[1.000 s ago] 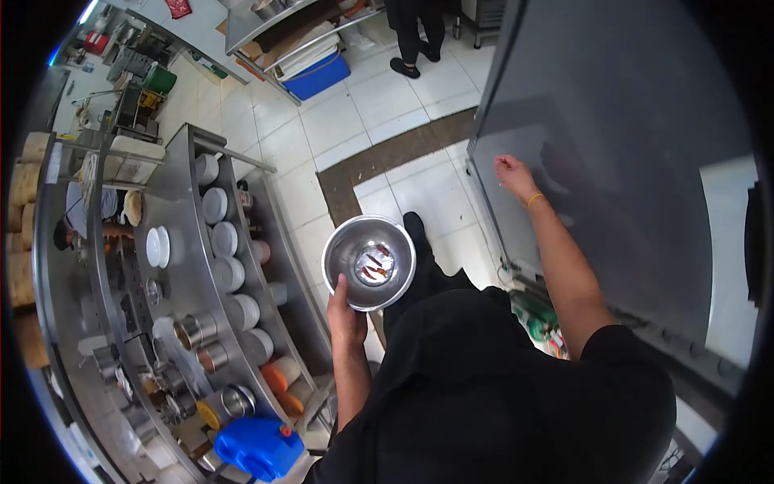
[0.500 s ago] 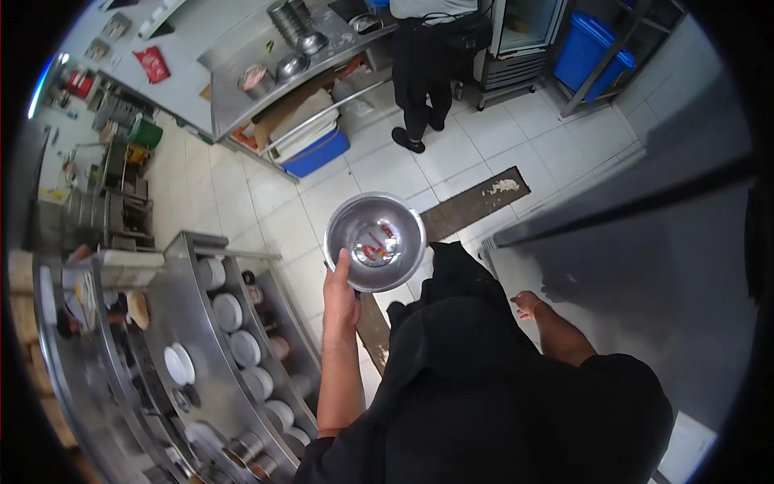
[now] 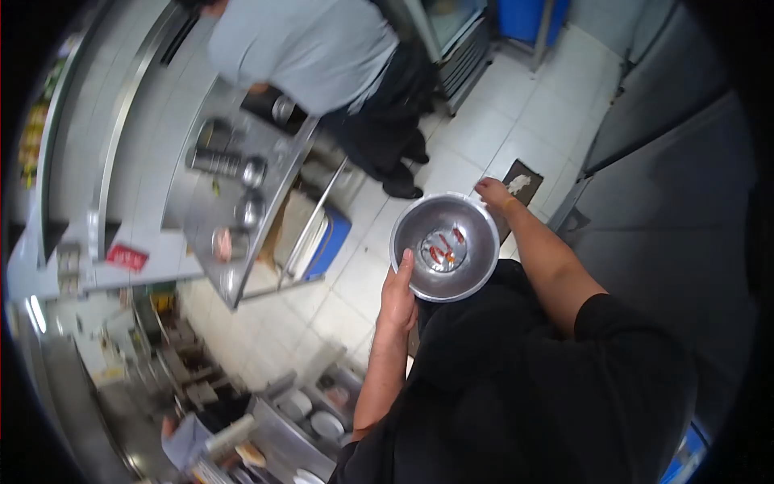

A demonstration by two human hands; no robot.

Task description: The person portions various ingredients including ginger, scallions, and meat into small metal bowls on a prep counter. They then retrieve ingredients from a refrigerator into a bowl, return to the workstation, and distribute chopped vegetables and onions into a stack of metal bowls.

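Observation:
A round steel bowl (image 3: pixel 472 274) is held level in front of my body, with several small red pieces (image 3: pixel 439 252) at its bottom. My left hand (image 3: pixel 398 300) grips the bowl's near left side, thumb over the rim and the other fingers hidden beneath it. Near the bowl's far right rim is my right hand (image 3: pixel 493 194), its fingers curled; whether it touches the rim or holds anything cannot be made out.
A co-worker in a grey shirt (image 3: pixel 298 52) leans over a steel table (image 3: pixel 197 266) bearing pots and bowls. A blue container (image 3: pixel 332 242) sits under it. Grey doors (image 3: pixel 653 218) stand at right. Shelves with white dishes (image 3: pixel 326 425) and another person (image 3: pixel 187 440) are lower left.
The view has turned, bringing the co-worker and steel table closer and moving the dish shelves to the bottom. My right hand has come up from beside my body to near the bowl, still in my left hand.

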